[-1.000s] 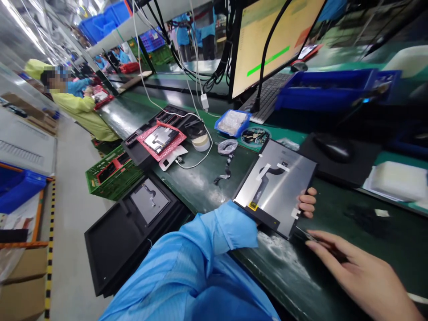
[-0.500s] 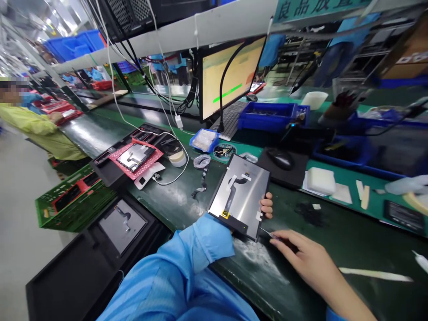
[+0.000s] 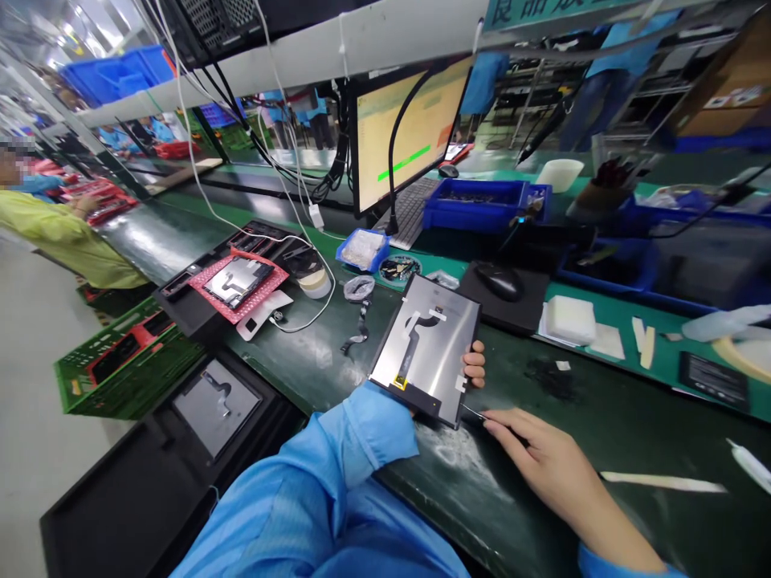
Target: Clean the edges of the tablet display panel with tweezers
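A tablet display panel (image 3: 442, 353) is held tilted above the bench, its silver back with a dark flex cable (image 3: 415, 345) and white tape pieces turned up. My left hand (image 3: 474, 365) supports it from beneath, fingertips wrapped round the right edge; the rest of that hand is hidden behind the panel. In my right hand (image 3: 536, 449) a thin metal tool (image 3: 473, 412) is pinched between thumb and fingers. Its tip meets the panel's lower right corner; whether it is tweezers or a pick I cannot make out.
Left of the panel lie a loose flex cable (image 3: 360, 329), a tape roll (image 3: 314, 283) and another display on red bubble wrap (image 3: 238, 282). A black tray (image 3: 120, 490) holds one more panel. A mouse (image 3: 499, 281), white pads (image 3: 571, 319) and a pale stick (image 3: 662, 482) are to the right.
The whole view has shifted slightly, so the scene sits a little further left. Both hands keep their holds, and the tool tip stays at the panel's lower right corner.
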Demonstrator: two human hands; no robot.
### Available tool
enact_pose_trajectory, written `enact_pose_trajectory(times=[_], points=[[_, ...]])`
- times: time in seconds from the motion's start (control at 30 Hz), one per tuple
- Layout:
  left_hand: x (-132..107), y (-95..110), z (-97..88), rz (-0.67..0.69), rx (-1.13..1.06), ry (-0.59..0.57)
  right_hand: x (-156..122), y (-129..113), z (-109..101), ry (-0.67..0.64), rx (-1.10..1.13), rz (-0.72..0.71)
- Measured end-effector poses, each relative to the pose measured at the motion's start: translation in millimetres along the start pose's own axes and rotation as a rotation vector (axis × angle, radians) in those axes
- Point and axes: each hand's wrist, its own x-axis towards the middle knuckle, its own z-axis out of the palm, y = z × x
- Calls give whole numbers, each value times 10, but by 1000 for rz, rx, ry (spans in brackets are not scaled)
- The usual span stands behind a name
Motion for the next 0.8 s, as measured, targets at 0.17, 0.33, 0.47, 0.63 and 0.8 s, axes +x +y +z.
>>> enact_pose_trajectory(times=[0.17, 0.33, 0.47, 0.63, 0.8], points=[[7, 22, -8, -5, -23, -23, -9, -33, 12, 8, 11, 55], [-5, 56, 49, -37, 2, 48, 16, -121, -51, -33, -7, 20], [6, 66, -22, -6, -41, -75, 15, -123, -61, -42, 34, 112], [-19, 63, -36, -27, -21, -83, 7, -143, -94, -57, 18, 80], [21, 66, -5, 7, 2, -42, 4, -148, -90, -71, 59, 120]])
